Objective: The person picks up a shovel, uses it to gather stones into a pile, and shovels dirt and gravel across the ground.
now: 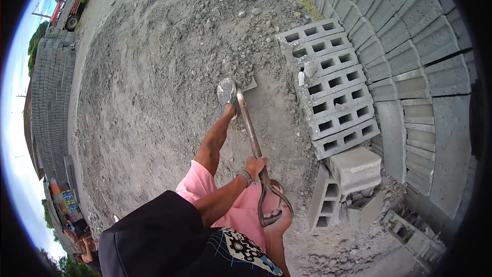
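A shovel point(249, 123) slants across the middle, its blade point(250, 84) down in loose grey gravel point(169, 61). My left hand point(254, 168), with a band on its wrist, is wrapped around the shaft just above the split of the handle. Lower down, my right hand point(279, 220) is closed on the grip at the handle's end. My foot in a grey shoe point(227, 92) is at the blade's left side, next to the shaft; whether it presses on the blade I cannot tell. Part of the blade is hidden by the shoe and gravel.
To the right lies a row of hollow concrete blocks point(335, 79), with more blocks point(353, 166) and rubble nearer me. A tall block stack point(405, 25) stands beyond. At far left are another block stack point(51, 87), a truck point(72, 2) and a person point(88, 252).
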{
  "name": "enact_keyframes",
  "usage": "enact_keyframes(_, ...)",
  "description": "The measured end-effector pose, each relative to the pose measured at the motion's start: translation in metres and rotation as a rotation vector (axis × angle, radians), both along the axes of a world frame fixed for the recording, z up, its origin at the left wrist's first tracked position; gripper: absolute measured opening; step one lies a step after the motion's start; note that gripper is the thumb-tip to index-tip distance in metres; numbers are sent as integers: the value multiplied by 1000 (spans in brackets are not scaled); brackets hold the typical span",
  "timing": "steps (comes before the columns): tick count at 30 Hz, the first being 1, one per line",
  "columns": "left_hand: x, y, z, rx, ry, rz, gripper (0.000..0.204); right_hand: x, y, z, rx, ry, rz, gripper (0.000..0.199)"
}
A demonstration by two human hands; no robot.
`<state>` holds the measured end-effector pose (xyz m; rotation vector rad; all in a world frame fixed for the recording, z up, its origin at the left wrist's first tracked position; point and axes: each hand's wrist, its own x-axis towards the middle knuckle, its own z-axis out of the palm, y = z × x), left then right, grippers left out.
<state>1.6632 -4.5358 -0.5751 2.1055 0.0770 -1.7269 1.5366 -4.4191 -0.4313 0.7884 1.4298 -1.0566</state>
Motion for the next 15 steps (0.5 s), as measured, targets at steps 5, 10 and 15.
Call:
enact_keyframes(5, 10, -2, -20, -81, -34, -144, 24, -6, -7, -29, 39, -36, -2, 15)
enact_keyframes(10, 20, -31, -16, 45, 145, -95, 29, -22, -23, -28, 46, 45, 44, 15)
enact_keyframes(15, 79, -98, -102, -49, 84, 75, 35, -2, -25, -18, 253, 207, 163, 16)
